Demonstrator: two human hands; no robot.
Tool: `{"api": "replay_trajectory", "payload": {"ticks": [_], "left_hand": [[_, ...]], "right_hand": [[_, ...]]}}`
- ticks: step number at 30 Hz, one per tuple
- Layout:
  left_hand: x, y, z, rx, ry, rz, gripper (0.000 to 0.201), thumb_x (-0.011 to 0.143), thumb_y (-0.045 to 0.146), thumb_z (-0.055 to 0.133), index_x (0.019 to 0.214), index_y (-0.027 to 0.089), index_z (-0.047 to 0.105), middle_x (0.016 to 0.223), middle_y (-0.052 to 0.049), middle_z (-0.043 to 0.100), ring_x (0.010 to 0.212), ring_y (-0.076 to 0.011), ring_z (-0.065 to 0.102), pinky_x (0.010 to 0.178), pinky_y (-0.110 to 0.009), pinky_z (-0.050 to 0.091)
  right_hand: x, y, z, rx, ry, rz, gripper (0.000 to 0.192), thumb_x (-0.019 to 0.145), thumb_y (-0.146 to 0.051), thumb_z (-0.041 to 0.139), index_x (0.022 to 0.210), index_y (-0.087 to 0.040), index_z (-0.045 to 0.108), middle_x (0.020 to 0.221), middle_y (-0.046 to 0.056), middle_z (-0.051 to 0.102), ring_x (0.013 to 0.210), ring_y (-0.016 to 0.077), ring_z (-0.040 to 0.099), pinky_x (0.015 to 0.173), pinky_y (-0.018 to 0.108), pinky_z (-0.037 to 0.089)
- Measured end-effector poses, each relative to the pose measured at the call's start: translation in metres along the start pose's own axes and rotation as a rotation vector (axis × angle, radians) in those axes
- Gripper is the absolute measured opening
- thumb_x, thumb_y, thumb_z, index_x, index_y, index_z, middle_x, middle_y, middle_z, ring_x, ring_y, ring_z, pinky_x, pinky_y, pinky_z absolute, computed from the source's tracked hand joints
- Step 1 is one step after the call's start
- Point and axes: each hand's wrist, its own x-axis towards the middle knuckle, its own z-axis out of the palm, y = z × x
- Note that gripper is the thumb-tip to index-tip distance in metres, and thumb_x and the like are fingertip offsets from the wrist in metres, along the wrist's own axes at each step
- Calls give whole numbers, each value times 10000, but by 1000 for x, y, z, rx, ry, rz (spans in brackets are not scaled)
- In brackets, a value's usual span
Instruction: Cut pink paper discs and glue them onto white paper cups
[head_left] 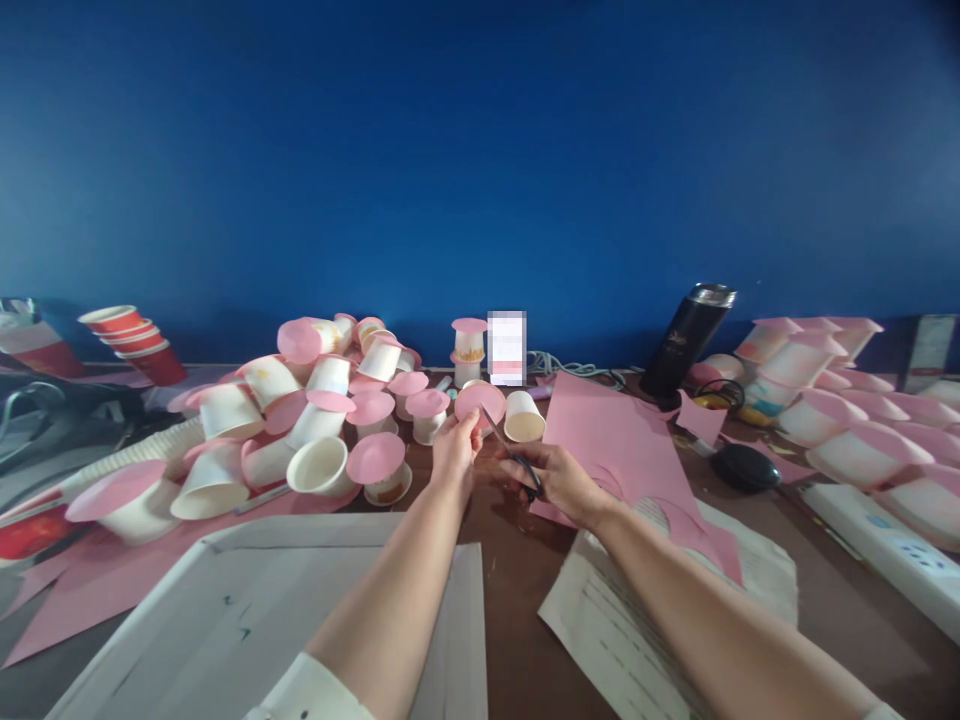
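- The left hand (455, 443) pinches a round pink paper disc (481, 402), held above the brown table (517, 590).
- The right hand (559, 482) grips black scissors (514, 452), blades touching the disc's edge.
- A pink paper sheet (611, 440) lies just right of the hands.
- White cups (315, 420) with pink lids are piled to the left.

Matt pink paper disc (481, 402), thin and smooth. Dark metal scissors (510, 452), black plastic handles. Smooth white paper cups (321, 464) capped with matt pink paper. Flat matt pink paper sheet (611, 440). Brown wooden bench (517, 580), dull sheen. Glossy black flask (686, 340), shiny metal rim. Red paper cups (131, 335), slightly glossy.
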Motion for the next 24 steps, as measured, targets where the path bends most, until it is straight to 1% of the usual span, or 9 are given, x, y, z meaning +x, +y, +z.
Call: {"api": "replay_trajectory", "payload": {"ticks": [3,6,8,11,13,15,18,20,24], "left_hand": [[3,0,-2,-4,38,15,340,602,326,823,727,152,559,571,51,531,465,-25,467,451,-141,360],[3,1,-2,-18,76,74,342,622,337,809,745,161,542,588,56,534,465,-20,456,451,-139,353],[2,3,-1,-25,94,104,339,638,340,796,740,169,522,585,63,526,455,-18,442,449,-143,344],[-2,6,1,-22,107,103,337,653,337,786,723,176,498,574,69,509,451,-21,429,452,-151,337],[-5,8,2,-17,105,102,342,652,342,787,713,175,495,574,68,507,453,-22,426,459,-155,339],[-8,9,3,-7,92,103,342,638,354,793,716,168,518,573,63,509,463,-27,436,472,-162,349],[-12,9,5,34,68,102,343,605,370,806,734,151,575,563,55,508,477,-39,443,477,-171,344],[-13,8,5,77,57,103,345,596,384,805,736,144,602,567,43,520,488,-47,441,472,-178,332],[-14,7,5,141,45,86,329,600,394,792,683,146,592,574,32,524,519,-62,455,483,-187,337]], "right_hand": [[2,6,-3,-141,30,-57,413,714,-459,750,970,-168,608,591,-33,601,511,115,543,509,239,403],[2,10,-6,-387,98,-156,338,708,-387,745,922,-201,561,581,-62,578,511,106,516,491,218,359],[0,10,-6,-529,155,-221,306,698,-356,736,883,-213,539,599,-72,563,523,101,494,501,215,354],[-2,5,-6,-599,245,-292,254,715,-332,692,846,-225,503,631,-69,563,545,107,498,536,219,376],[-3,2,-9,-627,370,-334,216,741,-354,659,788,-227,490,648,-53,575,557,115,508,557,227,381],[-2,-1,-17,-668,550,-359,257,762,-413,642,703,-226,475,639,-41,573,556,120,498,568,235,372],[3,-3,-35,-686,786,-321,346,769,-492,633,641,-227,450,608,-39,558,545,125,474,580,245,363],[7,-3,-50,-696,875,-253,375,766,-528,626,633,-229,442,609,-32,562,552,135,473,580,251,358],[13,3,-70,-754,872,-77,363,764,-567,612,678,-231,507,668,2,613,613,172,530,575,264,353]]}}
